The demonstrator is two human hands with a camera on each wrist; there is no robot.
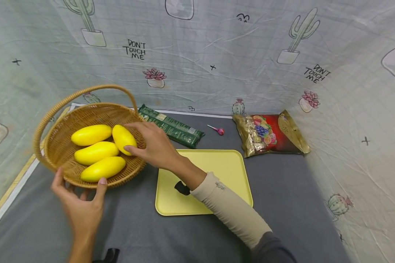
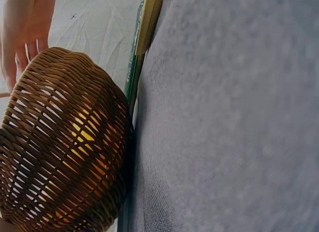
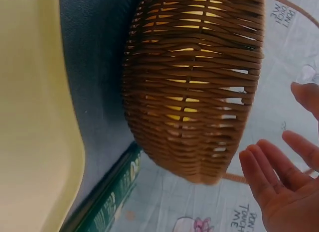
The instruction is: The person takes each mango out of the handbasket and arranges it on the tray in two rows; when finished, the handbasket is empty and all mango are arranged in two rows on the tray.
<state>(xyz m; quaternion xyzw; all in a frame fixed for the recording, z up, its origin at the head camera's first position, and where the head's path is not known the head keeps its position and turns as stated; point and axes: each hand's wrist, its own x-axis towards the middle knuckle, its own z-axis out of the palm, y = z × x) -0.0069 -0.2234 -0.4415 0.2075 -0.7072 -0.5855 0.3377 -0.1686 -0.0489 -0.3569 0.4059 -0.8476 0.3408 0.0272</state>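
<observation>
A brown wicker basket (image 1: 67, 179) with an arched handle stands at the left, holding several yellow mangoes (image 1: 100, 170). My left hand (image 1: 80, 208) holds its near side, thumb at the rim and other fingers partly hidden beneath the wall. Over the basket's right side reaches my right hand (image 1: 154, 142), thumb and fingers spread beside the rightmost mango (image 1: 123, 138). In the right wrist view, that hand's fingers (image 3: 274, 172) are extended above the rim, with nothing between them. The left wrist view shows the woven basket wall (image 2: 65, 142), mangoes glimpsed through its gaps.
A yellow tray (image 1: 217, 164) lies under my right forearm. Behind it are a green packet (image 1: 174, 126) and a lollipop (image 1: 219, 131). At the back right sits a gold and red candy bag (image 1: 270, 133). A printed cloth (image 1: 197, 54) hangs behind the grey table.
</observation>
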